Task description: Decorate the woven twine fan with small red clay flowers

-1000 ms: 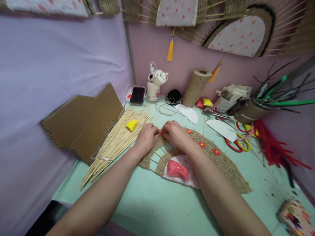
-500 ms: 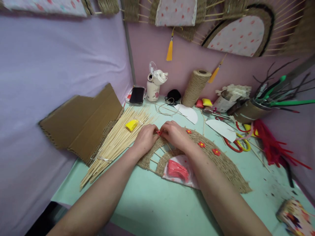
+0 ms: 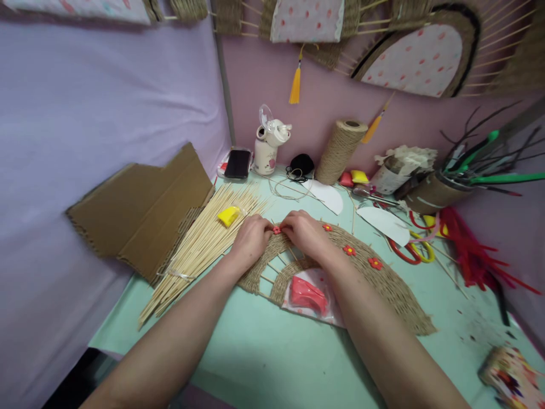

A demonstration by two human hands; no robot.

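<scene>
A fan-shaped piece woven from twine over thin sticks (image 3: 395,295) lies on the table. Along its outer band sit red flowers with yellow centres, one of them this flower (image 3: 349,250). At the top left of the band is another small red flower (image 3: 276,229), with fingertips on both sides of it. My left hand (image 3: 251,238) is closed, its fingertips at the flower's left edge. From the right, my right hand (image 3: 303,233) pinches at the same flower, fingers bent. A bag of pinkish-red clay (image 3: 309,295) rests on the fan's spotted centre, below my right wrist.
Left of the fan lie a bundle of thin sticks (image 3: 200,244), a yellow clay packet (image 3: 229,216) and cardboard (image 3: 145,210). Behind stand a white bottle (image 3: 265,156) and a twine spool (image 3: 340,150). Scissors (image 3: 404,253) and red fuzzy stems (image 3: 464,250) are at right.
The fingertips have drawn slightly apart around the red flower, so more of it shows. Both hands stay at the same spot on the fan.
</scene>
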